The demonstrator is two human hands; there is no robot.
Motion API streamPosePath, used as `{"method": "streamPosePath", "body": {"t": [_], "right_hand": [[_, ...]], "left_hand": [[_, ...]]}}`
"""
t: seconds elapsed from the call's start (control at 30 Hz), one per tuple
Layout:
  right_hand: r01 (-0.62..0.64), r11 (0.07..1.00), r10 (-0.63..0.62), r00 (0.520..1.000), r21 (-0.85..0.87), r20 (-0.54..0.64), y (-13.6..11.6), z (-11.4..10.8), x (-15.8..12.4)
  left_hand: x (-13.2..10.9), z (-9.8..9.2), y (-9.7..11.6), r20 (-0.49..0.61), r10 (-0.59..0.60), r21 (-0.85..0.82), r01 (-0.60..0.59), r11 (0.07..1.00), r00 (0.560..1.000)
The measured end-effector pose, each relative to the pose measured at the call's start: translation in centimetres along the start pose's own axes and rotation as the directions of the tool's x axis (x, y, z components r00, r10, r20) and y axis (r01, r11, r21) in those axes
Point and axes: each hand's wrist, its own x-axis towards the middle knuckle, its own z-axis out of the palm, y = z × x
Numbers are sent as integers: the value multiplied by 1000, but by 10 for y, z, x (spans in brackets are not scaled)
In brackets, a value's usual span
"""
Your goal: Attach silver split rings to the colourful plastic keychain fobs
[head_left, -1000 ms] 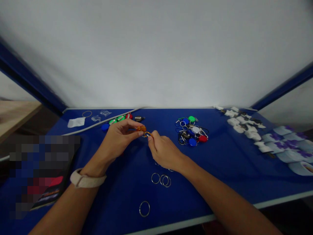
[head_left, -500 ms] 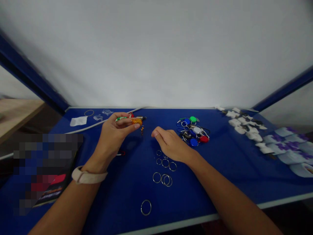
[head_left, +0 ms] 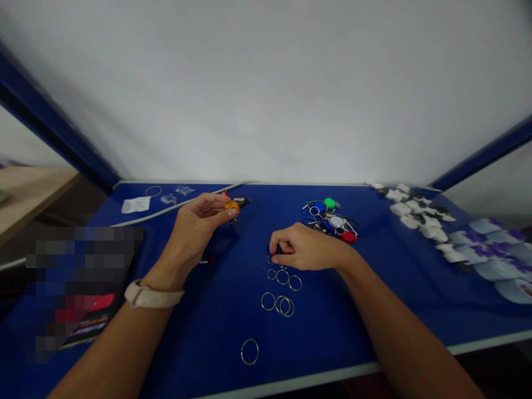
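Observation:
My left hand (head_left: 199,224) is raised over the blue table (head_left: 374,288), its fingers pinched on an orange key tag (head_left: 231,206). My right hand (head_left: 305,247) rests on the table with its fingers curled down onto a small metal ring (head_left: 271,259) at the top of a scatter of several split rings (head_left: 282,277). More rings lie nearer me (head_left: 277,303), and one larger ring (head_left: 250,352) lies alone by the front edge.
A pile of coloured key tags (head_left: 330,219) lies behind my right hand. White pieces (head_left: 415,213) and white-and-purple items (head_left: 494,244) line the right side. A white cable (head_left: 166,209), a white packet (head_left: 136,205) and clear bags (head_left: 177,194) lie far left. A dark booklet (head_left: 89,324) lies near left.
My right hand let go of the orange tag's ring, dropped to the table and curled onto the small rings. My left hand carried the orange tag slightly left and back.

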Motion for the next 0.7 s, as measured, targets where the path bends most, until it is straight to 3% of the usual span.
{"method": "streamPosePath", "body": {"t": [0.4, 0.7], "right_hand": [[6, 997, -2, 999, -82, 45, -7, 2, 4], [-43, 999, 46, 995, -34, 93, -6, -9, -4]], "left_hand": [[-2, 0, 0, 166, -66, 73, 55, 996, 984], [-3, 1, 3, 161, -88, 106, 71, 992, 983]]}}
